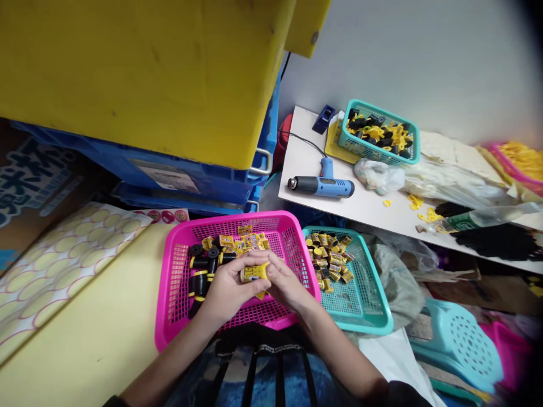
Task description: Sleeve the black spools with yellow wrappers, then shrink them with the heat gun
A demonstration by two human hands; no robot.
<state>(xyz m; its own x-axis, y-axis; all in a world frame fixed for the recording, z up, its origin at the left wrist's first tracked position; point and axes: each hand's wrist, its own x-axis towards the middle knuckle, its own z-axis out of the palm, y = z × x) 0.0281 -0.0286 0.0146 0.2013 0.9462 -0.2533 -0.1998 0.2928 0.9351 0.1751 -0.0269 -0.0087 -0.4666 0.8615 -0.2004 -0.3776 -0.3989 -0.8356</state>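
My left hand (227,287) and my right hand (285,282) meet over the pink basket (169,294), both closed on one small yellow wrapped piece (254,273) held between the fingertips. Inside the pink basket lie several black-and-yellow cylindrical parts (201,271) at the left and a heap of yellow wrapped pieces (241,242) at the back. Right beside it, the teal basket (373,316) holds several more yellow wrapped pieces (331,257).
Stacked blue crates (190,169) with a yellow lid (148,73) rise at the back left. A white table (322,206) carries a blue heat gun (322,185), another teal basket of parts (382,135), plastic bags and black gloves (496,240). A sticker sheet (55,254) lies at the left; a teal stool (462,342) stands at the right.
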